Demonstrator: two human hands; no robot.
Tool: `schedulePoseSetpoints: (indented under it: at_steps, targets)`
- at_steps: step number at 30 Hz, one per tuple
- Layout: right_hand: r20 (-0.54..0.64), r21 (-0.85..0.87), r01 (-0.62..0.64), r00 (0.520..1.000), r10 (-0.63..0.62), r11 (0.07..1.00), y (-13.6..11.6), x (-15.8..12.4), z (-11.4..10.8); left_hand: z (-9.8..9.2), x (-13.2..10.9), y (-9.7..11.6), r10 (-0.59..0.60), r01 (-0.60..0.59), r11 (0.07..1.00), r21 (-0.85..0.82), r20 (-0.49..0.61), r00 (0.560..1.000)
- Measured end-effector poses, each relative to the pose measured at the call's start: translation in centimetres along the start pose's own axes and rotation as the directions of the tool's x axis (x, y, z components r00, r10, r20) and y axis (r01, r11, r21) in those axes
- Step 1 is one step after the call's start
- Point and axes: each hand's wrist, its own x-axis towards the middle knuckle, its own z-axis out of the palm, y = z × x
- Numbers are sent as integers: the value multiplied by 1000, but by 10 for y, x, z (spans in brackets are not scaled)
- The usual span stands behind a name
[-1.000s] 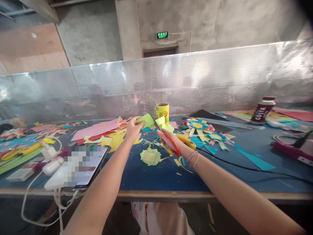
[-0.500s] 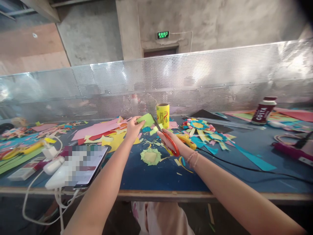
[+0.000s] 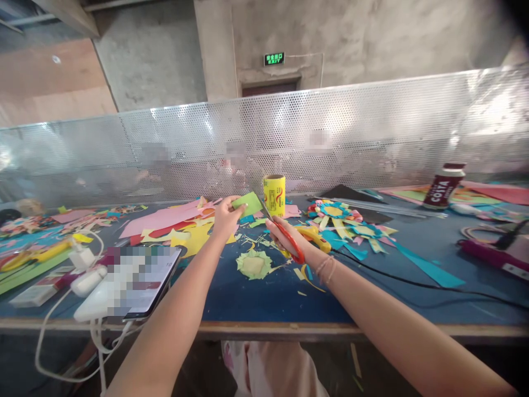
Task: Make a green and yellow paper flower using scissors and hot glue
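Between the thumb and fingers of my left hand (image 3: 226, 218) is a folded-looking piece of green paper (image 3: 251, 204), held up over the table. My right hand (image 3: 282, 236) is closed around red-handled scissors (image 3: 296, 248). Their blades point up and away, right at the paper's right edge; whether they are parted is hard to make out. Below the hands lies a pale green paper rosette (image 3: 253, 264) with a round tan centre. Thin paper snippets (image 3: 257, 242) and a small green scrap (image 3: 258, 223) lie behind it.
A yellow tape-like roll (image 3: 275, 196) stands behind my hands. A yellow glue gun (image 3: 316, 237) with a black cord lies right of them, near a multicoloured paper rosette (image 3: 333, 211). A phone (image 3: 152, 281) and white cables lie left; a brown bottle (image 3: 444, 187) stands far right.
A small light green piece that was at the scissor blades has come away from them, and a green scrap now shows on the table below. Both hands stay nearly in place.
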Motion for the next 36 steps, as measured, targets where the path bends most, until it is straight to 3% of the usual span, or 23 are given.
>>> schedulePoseSetpoints:
  at_steps: [5,16,29,36]
  targets:
    - [57,-49,71,996,-68,996,-3,-1,-2,1,-2,1,-5,5,1000,-1,22,1000]
    - [25,-113,66,998,-63,991,-2,-1,-1,2,-4,5,8,-8,999,47,8,1000]
    - [95,27,-3,996,0,1000,-4,-1,-2,5,-5,7,-1,-1,999,32,66,998]
    - [31,-13,46,998,-45,999,-7,-1,-1,6,-6,5,32,-36,998,49,83,996]
